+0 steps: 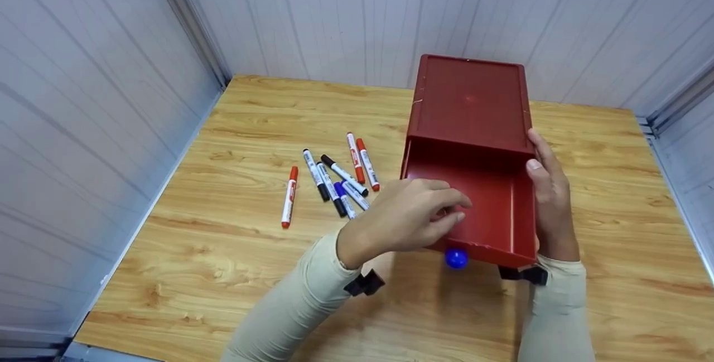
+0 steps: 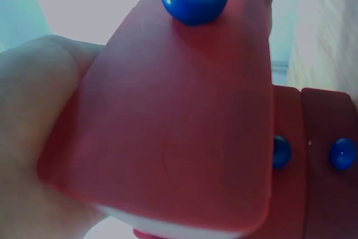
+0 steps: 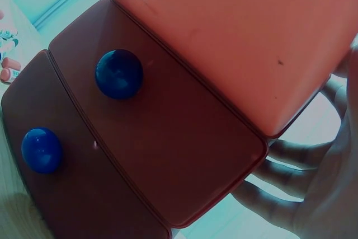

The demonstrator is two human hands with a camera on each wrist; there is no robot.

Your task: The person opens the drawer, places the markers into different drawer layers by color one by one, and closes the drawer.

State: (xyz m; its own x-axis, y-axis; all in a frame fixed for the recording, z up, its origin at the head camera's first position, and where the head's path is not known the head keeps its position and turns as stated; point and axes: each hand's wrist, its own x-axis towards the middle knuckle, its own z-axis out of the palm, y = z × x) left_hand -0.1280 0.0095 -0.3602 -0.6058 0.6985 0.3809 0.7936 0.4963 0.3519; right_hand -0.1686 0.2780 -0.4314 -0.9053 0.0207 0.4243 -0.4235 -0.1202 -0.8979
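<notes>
A dark red plastic cabinet [image 1: 471,100] stands on the table with its top drawer [image 1: 491,206] pulled out. A blue knob [image 1: 456,259] is on the drawer's front. My left hand [image 1: 404,214] hangs over the drawer's left front edge, fingers loosely bent and nothing visible between them. In the left wrist view, the drawer front [image 2: 168,110] partly hides that hand. Against the cabinet's right side rest the fairly straight fingers of my right hand [image 1: 552,200], its thumb near the drawer's rim. Two closed drawers with blue knobs [image 3: 118,74] show below in the right wrist view.
Left of the cabinet, several markers with red, black and blue caps lie scattered, among them a black-capped marker [image 1: 345,175]. One red marker [image 1: 289,197] lies apart further left on the wooden table [image 1: 223,273]. Pale panel walls [image 1: 312,22] stand around the table.
</notes>
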